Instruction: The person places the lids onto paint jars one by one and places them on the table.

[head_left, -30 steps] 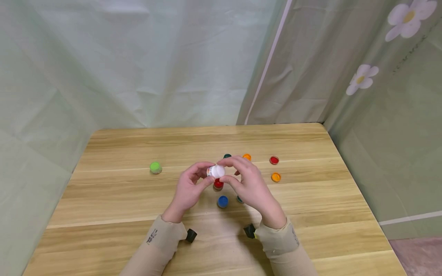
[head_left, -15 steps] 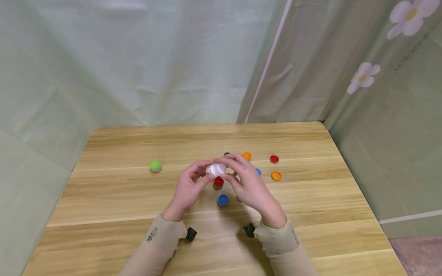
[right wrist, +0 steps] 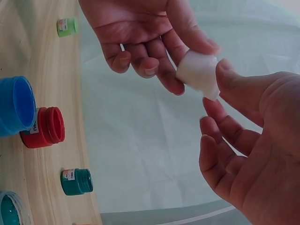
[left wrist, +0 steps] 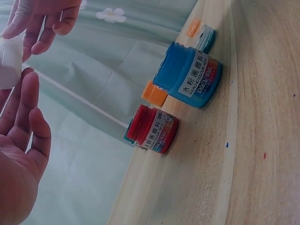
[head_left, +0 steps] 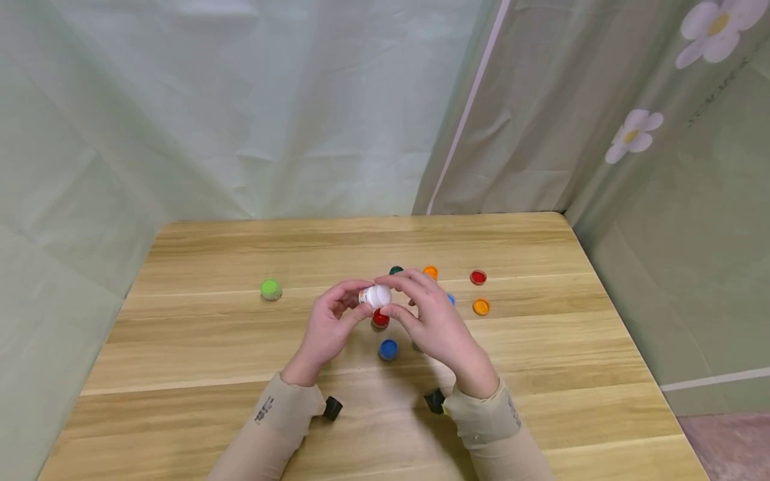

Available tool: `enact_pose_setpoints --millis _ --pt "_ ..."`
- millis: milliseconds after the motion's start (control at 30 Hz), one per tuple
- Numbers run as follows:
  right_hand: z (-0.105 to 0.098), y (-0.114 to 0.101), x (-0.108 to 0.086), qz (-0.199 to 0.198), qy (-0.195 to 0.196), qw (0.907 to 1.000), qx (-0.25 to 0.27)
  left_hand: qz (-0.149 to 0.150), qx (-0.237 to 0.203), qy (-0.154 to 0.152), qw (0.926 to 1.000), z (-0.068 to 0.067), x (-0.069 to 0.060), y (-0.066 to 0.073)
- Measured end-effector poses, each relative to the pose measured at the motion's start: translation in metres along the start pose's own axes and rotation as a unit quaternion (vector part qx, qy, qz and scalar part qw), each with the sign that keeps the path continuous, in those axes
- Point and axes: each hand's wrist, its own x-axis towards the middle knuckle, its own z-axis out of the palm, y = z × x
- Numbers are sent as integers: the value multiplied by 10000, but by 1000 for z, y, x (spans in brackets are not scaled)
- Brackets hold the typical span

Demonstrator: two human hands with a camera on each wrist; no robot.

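Note:
A small white paint jar [head_left: 374, 296] is held tilted above the table in the head view, its printed label partly covered by fingers. My left hand [head_left: 327, 327] grips the labelled body between thumb and fingers. At the other end, my right hand [head_left: 442, 327] pinches the white end with thumb and fingertips. Under the hands stand an open red paint jar [left wrist: 154, 129] and an open blue paint jar [left wrist: 190, 75]. A dark green jar [right wrist: 77, 182] shows behind them in the right wrist view. Whether the white end is a loose lid, I cannot tell.
A light green jar [head_left: 271, 290] stands to the left on the wooden table [head_left: 198, 347]. To the right lie a red lid [head_left: 478, 277] and an orange lid [head_left: 480, 306]. An orange jar [head_left: 430, 272] is behind my right hand. Curtains [head_left: 289, 120] hang around the table.
My right fingers shift slightly around the white end of the jar, and the jar turns a little. A blue piece beside the right hand has come into view. The left hand stays put.

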Motion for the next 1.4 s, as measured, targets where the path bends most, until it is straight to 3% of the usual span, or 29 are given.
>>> enact_pose_setpoints --millis 467,800,1000,1167,1267,1400 --pt "4 1 -1 601 122 9969 -497 -105 33 -40 9999 1 -3 -1" --pt "7 0 -1 818 136 9918 -972 -88 71 -174 9998 1 -2 0" --pt "6 0 -1 976 -196 9915 -833 -40 42 -183 9998 2 -1 -1" --pt "0 2 -2 1174 -60 9922 -422 31 -42 -136 9999 2 -1 1" --pt "-5 3 -3 932 -2 9955 -151 66 -85 -104 9999 1 -1 1" --pt "-8 6 -2 272 -47 9996 21 69 -100 -88 9999 1 0 0"
